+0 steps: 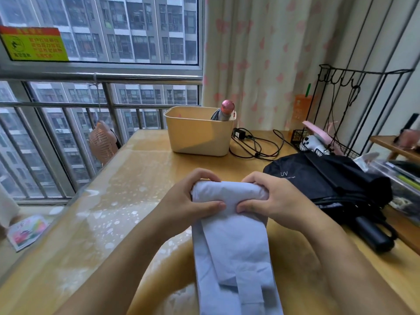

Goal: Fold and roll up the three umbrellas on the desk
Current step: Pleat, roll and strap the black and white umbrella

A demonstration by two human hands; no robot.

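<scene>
As left hand (189, 197) and right hand (278, 197) grip, blue umbrella (229, 244) between

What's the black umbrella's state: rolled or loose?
Loose. The black umbrella lies collapsed on the desk, its fabric bunched, not wrapped round the shaft.

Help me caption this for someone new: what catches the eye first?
The left hand and right hand grip the rolled end of a pale blue umbrella at centre. A black umbrella lies loose on the desk to the right. A beige bin behind holds a pink-capped grey umbrella.
</scene>
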